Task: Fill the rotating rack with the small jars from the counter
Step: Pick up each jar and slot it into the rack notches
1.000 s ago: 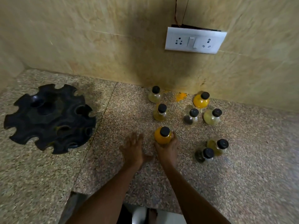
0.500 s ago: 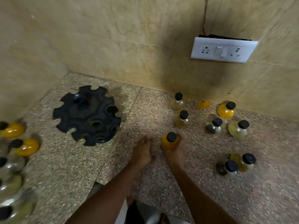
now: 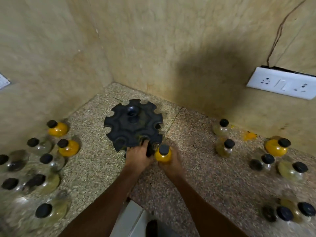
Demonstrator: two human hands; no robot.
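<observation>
Risk is that the yellow jar (image 3: 163, 154), gripped by the right hand (image 3: 171, 164), misses its slot if the rack (image 3: 132, 124), which the left hand (image 3: 137, 157) grasps at the edge, turns.

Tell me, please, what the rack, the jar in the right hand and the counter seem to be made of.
Rack: probably moulded plastic, matte black, with rounded cast-looking notches.
Jar: a clear body, glass or plastic, I cannot tell which, showing orange contents; its black cap looks plastic.
Counter: speckled stone, likely granite or terrazzo, with a visible seam.
</observation>
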